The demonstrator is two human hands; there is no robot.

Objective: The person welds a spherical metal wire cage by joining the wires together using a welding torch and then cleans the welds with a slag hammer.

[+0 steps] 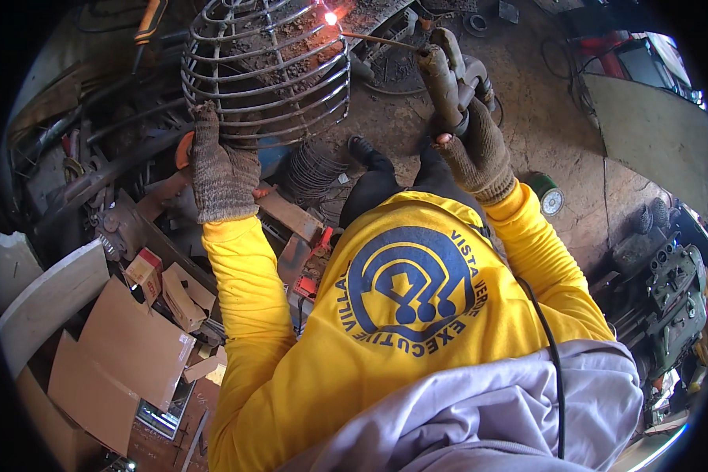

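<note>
A round cage of bent metal rods [291, 101] stands ahead of me, left of centre. My left hand [226, 177], in a worn brown knit glove, is closed on its near left edge, thumb upward along the rods. Gloved the same way, my right hand [484, 157] grips a worn welding electrode holder [442, 86]. A thin welding rod [379, 38] runs left from the holder to the cage's far right side. There a bright glowing spot [330, 18] shows at its tip, with orange light on the metal around it. My right fingers are partly hidden behind the holder.
An orange-handled tool [149, 22] lies at the far left. A wire coil [313, 169] is on the floor by my feet. Cardboard boxes [126, 342] and scrap crowd the left. A green round device [549, 195] and greasy machinery [672, 295] stand right.
</note>
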